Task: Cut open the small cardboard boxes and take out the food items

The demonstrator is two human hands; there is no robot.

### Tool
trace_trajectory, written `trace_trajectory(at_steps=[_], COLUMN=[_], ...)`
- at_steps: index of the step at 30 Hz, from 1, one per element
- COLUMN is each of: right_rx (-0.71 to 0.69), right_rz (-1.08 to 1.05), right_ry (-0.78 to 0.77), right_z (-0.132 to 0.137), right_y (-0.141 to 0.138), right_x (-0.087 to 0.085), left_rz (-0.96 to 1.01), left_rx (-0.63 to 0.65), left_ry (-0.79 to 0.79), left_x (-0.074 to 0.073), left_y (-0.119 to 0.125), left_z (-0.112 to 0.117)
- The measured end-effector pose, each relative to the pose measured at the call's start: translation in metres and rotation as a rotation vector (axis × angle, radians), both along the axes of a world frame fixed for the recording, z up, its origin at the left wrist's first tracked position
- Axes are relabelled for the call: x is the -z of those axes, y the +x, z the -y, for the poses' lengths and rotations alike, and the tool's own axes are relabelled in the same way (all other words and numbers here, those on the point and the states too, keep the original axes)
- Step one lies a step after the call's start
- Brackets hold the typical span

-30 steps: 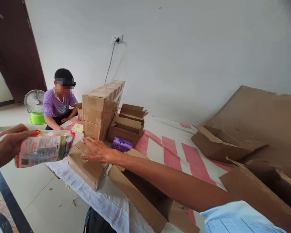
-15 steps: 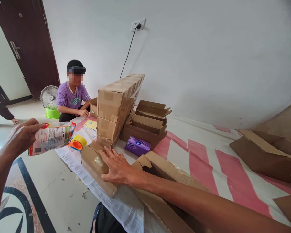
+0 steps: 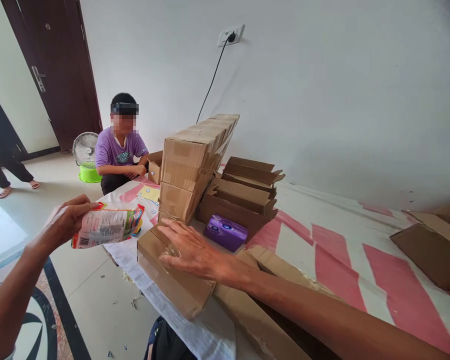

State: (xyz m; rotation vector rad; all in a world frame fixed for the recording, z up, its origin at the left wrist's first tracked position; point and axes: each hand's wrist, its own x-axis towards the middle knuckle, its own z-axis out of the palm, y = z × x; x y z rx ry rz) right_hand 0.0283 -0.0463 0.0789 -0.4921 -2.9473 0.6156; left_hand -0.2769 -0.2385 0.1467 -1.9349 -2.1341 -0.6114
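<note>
My left hand [image 3: 64, 221] pinches a printed clear plastic packet [image 3: 108, 227] by its end, holding it out over the edge of the cloth. Red and coloured trim runs around the packet, with a barcode in one corner. My right hand [image 3: 193, 252] lies over the top of a closed cardboard box [image 3: 172, 282], fingers stretched out. Whether its palm presses on the box cannot be made out. A crumpled bit of clear tape shows beside the thumb. Behind the packet's right end, an orange and blue ring-shaped item is mostly covered.
Tall stacked cartons [image 3: 183, 160] stand beyond the box, with open cartons [image 3: 243, 195] and a purple tissue pack [image 3: 225, 232] to their right. An open carton [image 3: 262, 320] lies under my right forearm. A person in a purple shirt [image 3: 116, 152] sits opposite; another stands far left.
The packet has come right, towards the box, and now covers most of the coloured rings. My right hand stays over the box, its fingers closer together. The whole view has shifted.
</note>
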Motion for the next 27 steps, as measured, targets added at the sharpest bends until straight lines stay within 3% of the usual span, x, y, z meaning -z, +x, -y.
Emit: trace_trajectory(at_steps=[4, 11, 17, 22, 27], right_rx=[-0.099, -0.190, -0.112, -0.246, -0.285], right_rz=[-0.197, -0.199, -0.530, -0.160, -0.076], right_ry=[0.040, -0.103, -0.122, -0.327, -0.365], right_z=[-0.011, -0.031, -0.024, -0.024, -0.034], right_y=[-0.047, -0.122, -0.124, -0.119, -0.123], right_x=[0.003, 0.009, -0.005, -0.014, -0.004], left_rz=[0.034, 0.101, 0.091, 0.073, 0.082], left_rx=[0.087, 0.179, 0.205, 0.222, 0.262], left_ry=[-0.024, -0.076, -0.035, 0.028, 0.048], left_x=[0.015, 0.027, 0.040, 0.052, 0.060], left_y=[0.002, -0.004, -0.011, -0.013, -0.017], left_z=[-0.008, -0.014, -0.016, -0.018, -0.020])
